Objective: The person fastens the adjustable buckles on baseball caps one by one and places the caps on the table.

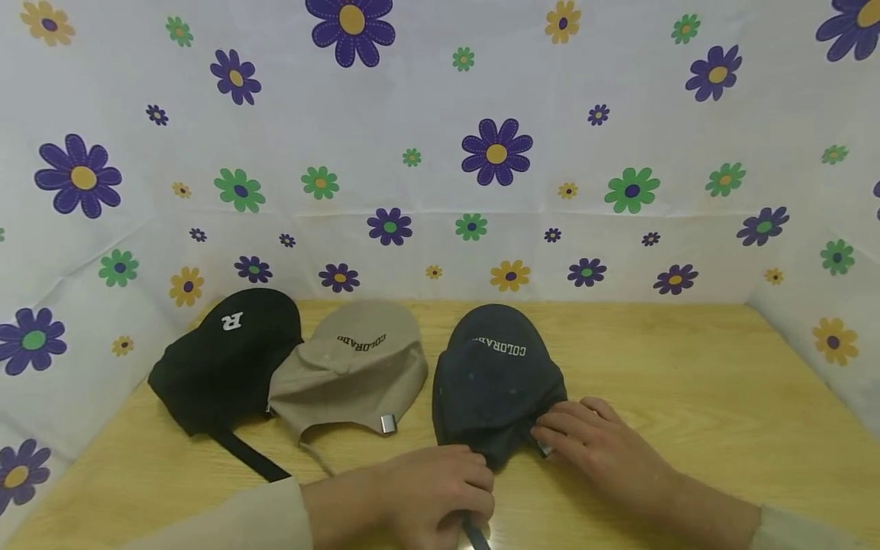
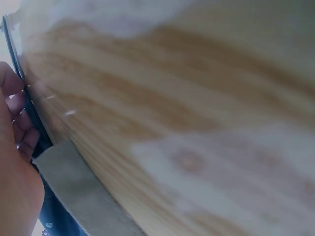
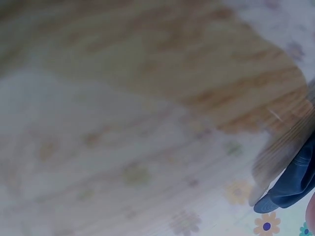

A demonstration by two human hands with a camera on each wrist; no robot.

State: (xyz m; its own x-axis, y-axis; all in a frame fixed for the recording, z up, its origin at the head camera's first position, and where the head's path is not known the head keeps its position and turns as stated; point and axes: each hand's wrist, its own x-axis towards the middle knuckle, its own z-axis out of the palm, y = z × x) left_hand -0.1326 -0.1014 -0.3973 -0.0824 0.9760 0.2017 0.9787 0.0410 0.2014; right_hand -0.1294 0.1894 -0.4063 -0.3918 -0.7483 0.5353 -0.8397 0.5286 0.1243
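A navy baseball cap (image 1: 491, 382) with white COLORADO lettering lies on the table, its brim at the far side. My left hand (image 1: 436, 493) is at its near edge with curled fingers gripping the dark strap (image 1: 474, 532), whose end hangs out below. On the cap's right side, my right hand (image 1: 605, 447) pinches the back edge beside a small metal buckle (image 1: 545, 449). The left wrist view shows the fingers (image 2: 19, 118) against the dark blue strap. In the right wrist view, part of the cap (image 3: 294, 181) shows at the right edge.
Left of the navy cap lie a beige COLORADO cap (image 1: 364, 382) with a metal buckle and a black cap (image 1: 241, 359) with a white R, its strap trailing forward. The wooden table (image 1: 687, 382) is backed by a white flowered cloth (image 1: 412, 99).
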